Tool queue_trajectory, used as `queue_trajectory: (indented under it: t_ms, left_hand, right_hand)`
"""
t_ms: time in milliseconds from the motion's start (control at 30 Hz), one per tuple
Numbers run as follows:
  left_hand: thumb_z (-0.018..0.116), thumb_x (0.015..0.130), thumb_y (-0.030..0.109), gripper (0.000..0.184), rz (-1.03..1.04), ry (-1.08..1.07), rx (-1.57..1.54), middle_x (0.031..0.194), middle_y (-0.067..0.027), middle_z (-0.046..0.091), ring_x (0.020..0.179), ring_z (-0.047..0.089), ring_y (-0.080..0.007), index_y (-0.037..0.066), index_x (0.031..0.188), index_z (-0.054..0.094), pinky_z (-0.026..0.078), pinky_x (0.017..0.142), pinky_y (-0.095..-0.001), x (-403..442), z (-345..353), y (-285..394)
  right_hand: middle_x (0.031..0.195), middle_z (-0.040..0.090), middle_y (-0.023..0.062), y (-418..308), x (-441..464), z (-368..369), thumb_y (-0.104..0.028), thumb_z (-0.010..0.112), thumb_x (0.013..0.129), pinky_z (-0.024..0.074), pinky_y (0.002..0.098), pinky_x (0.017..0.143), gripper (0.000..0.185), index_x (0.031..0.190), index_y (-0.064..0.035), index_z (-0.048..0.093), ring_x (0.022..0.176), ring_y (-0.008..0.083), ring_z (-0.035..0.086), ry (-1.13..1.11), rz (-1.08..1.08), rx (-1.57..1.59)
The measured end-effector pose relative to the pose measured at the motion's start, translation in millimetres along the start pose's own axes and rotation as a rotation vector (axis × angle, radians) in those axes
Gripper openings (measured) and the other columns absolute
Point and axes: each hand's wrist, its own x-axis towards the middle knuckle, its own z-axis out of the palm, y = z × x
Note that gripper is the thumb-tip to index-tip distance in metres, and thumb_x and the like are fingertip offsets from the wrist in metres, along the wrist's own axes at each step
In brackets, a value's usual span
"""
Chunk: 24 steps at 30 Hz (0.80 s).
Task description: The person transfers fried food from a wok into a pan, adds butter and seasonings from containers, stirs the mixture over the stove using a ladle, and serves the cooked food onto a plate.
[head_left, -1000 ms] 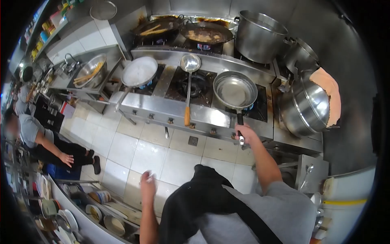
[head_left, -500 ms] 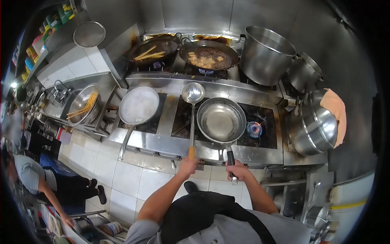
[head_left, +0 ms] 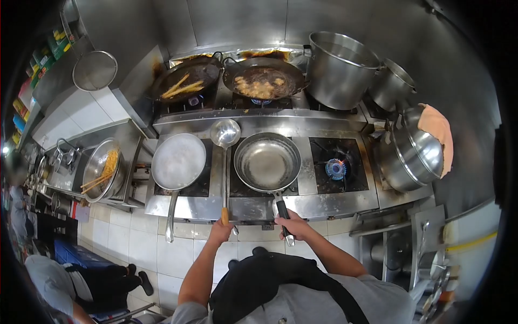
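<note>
My left hand (head_left: 220, 232) is closed round the wooden handle of a long metal ladle (head_left: 225, 133), whose bowl lies over the stove between two pans. In my right hand (head_left: 294, 224) is the black handle of a frying pan (head_left: 267, 162). The pan looks bare inside apart from a shine on its bottom, and sits over the middle burner area. To its left a second frying pan (head_left: 178, 161) holds whitish, cloudy contents, its metal handle pointing toward me. A blue flame burns on the uncovered right burner (head_left: 335, 169).
Behind, one wok (head_left: 189, 81) holds long yellow-brown sticks and another wok (head_left: 264, 81) has pieces in bubbling oil. Large pots (head_left: 341, 70) stand back right. A cloth-draped pot (head_left: 408, 148) is at right, a bowl with chopsticks (head_left: 103, 167) at left. Another person (head_left: 59, 281) bends at lower left.
The frying pan in my right hand has moved left, away from the lit burner, and the ladle has shifted left too. My view has turned slightly. The other person has moved lower in view.
</note>
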Motion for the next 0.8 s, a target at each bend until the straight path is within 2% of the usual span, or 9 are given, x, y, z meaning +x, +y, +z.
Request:
queue_trajectory:
  t_ms: [100, 133, 233, 300, 333, 400, 567, 667, 800]
  left_hand:
    - [0.066, 0.081, 0.017, 0.020, 0.009, -0.026, 0.092, 0.058, -0.0035, 0.053, 0.043, 0.051, -0.0146, 0.003, 0.093, 0.058, 0.041, 0.039, -0.0304, 10.6, -10.5, -11.8]
    - [0.067, 0.081, 0.018, 0.022, -0.018, -0.066, 0.072, 0.059, -0.0040, 0.053, 0.043, 0.051, -0.0147, 0.002, 0.093, 0.058, 0.041, 0.039, -0.0299, 12.5, -13.0, -18.2]
    - [0.070, 0.082, 0.024, 0.026, 0.003, -0.074, -0.044, 0.068, -0.0060, 0.058, 0.048, 0.055, -0.0147, 0.002, 0.092, 0.060, 0.044, 0.041, -0.0294, 3.4, -15.1, -29.0]
    - [0.070, 0.084, 0.028, 0.029, 0.009, -0.083, -0.068, 0.072, -0.0058, 0.059, 0.055, 0.058, -0.0139, 0.003, 0.093, 0.062, 0.046, 0.044, -0.0288, 1.4, -16.2, -27.7]
    - [0.070, 0.084, 0.028, 0.029, 0.015, -0.069, -0.074, 0.072, -0.0058, 0.059, 0.055, 0.058, -0.0139, 0.003, 0.093, 0.062, 0.046, 0.044, -0.0288, -1.9, -14.8, -28.6]
    - [0.070, 0.085, 0.030, 0.035, -0.034, -0.059, -0.132, 0.078, -0.0077, 0.062, 0.060, 0.060, -0.0149, 0.002, 0.103, 0.061, 0.048, 0.047, -0.0289, -8.5, -14.8, -28.2]
    - [0.068, 0.088, 0.031, 0.042, -0.102, 0.094, -0.309, 0.088, -0.0114, 0.065, 0.066, 0.062, -0.0178, 0.000, 0.114, 0.057, 0.051, 0.052, -0.0301, -37.9, -24.0, -53.5]
    - [0.068, 0.088, 0.031, 0.044, -0.165, 0.152, -0.350, 0.091, -0.0134, 0.066, 0.066, 0.063, -0.0193, 0.000, 0.115, 0.055, 0.052, 0.053, -0.0312, -59.1, -31.3, -85.1]
    - [0.070, 0.086, 0.029, 0.045, -0.298, 0.265, -0.365, 0.090, -0.0161, 0.067, 0.062, 0.065, -0.0208, -0.001, 0.115, 0.055, 0.052, 0.049, -0.0325, -97.8, -35.1, -136.8]
  right_hand:
    - [0.097, 0.063, 0.0165, -47.5, -27.4, 11.2, -0.021, 0.066, 0.089, 0.0536, 0.0418, 0.081, 0.034, 0.114, -0.0006, 0.055, 0.088, 0.0313, 0.064, 0.221, -0.174, -0.609]
    - [0.110, 0.064, 0.0192, -25.6, 4.8, -20.2, -0.025, 0.066, 0.090, 0.0468, 0.0397, 0.094, 0.039, 0.119, -0.0015, 0.058, 0.106, 0.0327, 0.060, 0.475, -0.516, -0.871]
    - [0.081, 0.061, 0.0101, -191.9, 16.0, -58.8, -0.027, 0.064, 0.091, 0.0490, 0.0343, 0.067, 0.030, 0.095, 0.0018, 0.057, 0.076, 0.0167, 0.057, 0.834, -1.020, -0.774]
    - [0.087, 0.062, 0.0125, -282.8, 44.8, -73.4, -0.041, 0.062, 0.092, 0.0500, 0.0316, 0.054, 0.046, 0.103, 0.0039, 0.062, 0.080, 0.0177, 0.061, 0.739, -0.771, -0.584]
    - [0.098, 0.063, 0.0154, -319.5, 73.4, -90.2, -0.046, 0.062, 0.090, 0.0560, 0.0357, 0.061, 0.056, 0.112, 0.0058, 0.060, 0.085, 0.0230, 0.063, 0.570, -0.608, -0.528]
    - [0.103, 0.062, 0.0171, -360.5, 99.3, -70.9, -0.041, 0.062, 0.091, 0.0589, 0.0381, 0.066, 0.054, 0.112, 0.0087, 0.059, 0.090, 0.0264, 0.065, 0.589, -0.540, -0.220]
    - [0.071, 0.056, 0.0085, -394.4, 244.0, -101.5, -0.001, 0.058, 0.082, 0.0524, 0.0267, 0.054, 0.005, 0.079, -0.0012, 0.054, 0.062, 0.0189, 0.059, -0.037, -0.097, 0.276]
    - [0.060, 0.047, 0.0041, -387.7, 253.4, -81.4, 0.010, 0.054, 0.074, 0.0440, 0.0219, 0.047, 0.021, 0.068, -0.0068, 0.044, 0.051, 0.0134, 0.050, -0.220, -0.145, 0.200]
    - [0.059, 0.044, 0.0034, -384.0, 236.5, -64.0, 0.014, 0.052, 0.071, 0.0336, 0.0237, 0.039, 0.024, 0.065, -0.0067, 0.043, 0.048, 0.0111, 0.046, -0.047, -0.177, 0.157]
